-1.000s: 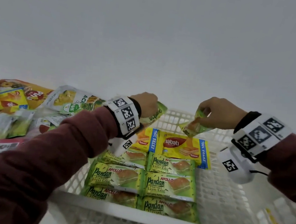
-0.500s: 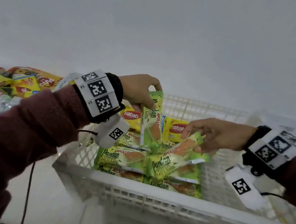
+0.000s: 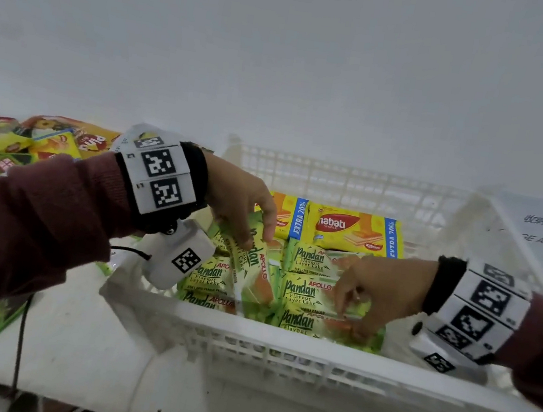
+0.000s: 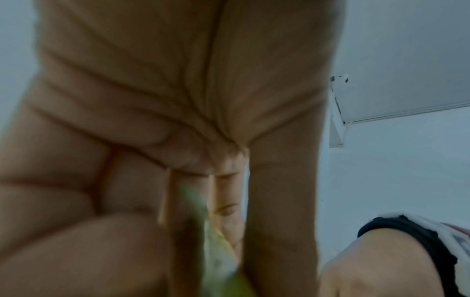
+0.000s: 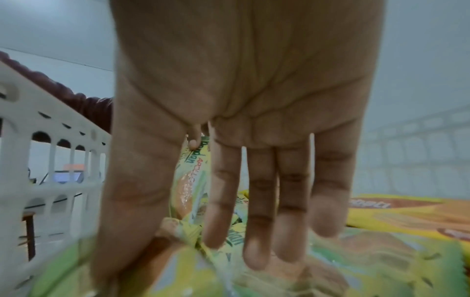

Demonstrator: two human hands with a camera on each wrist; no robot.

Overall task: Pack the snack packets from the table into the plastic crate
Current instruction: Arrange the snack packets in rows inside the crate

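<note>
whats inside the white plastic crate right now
Green Pandan cake packets in rows, two yellow Nabati wafer packs behind them. The white plastic crate floor beneath them and anything under both hands is covered.

Green pandan packets (yellow wafers), white crate

The head view looks down into the crate from its near side; both wrist views sit close inside it, sharing its packets.
</note>
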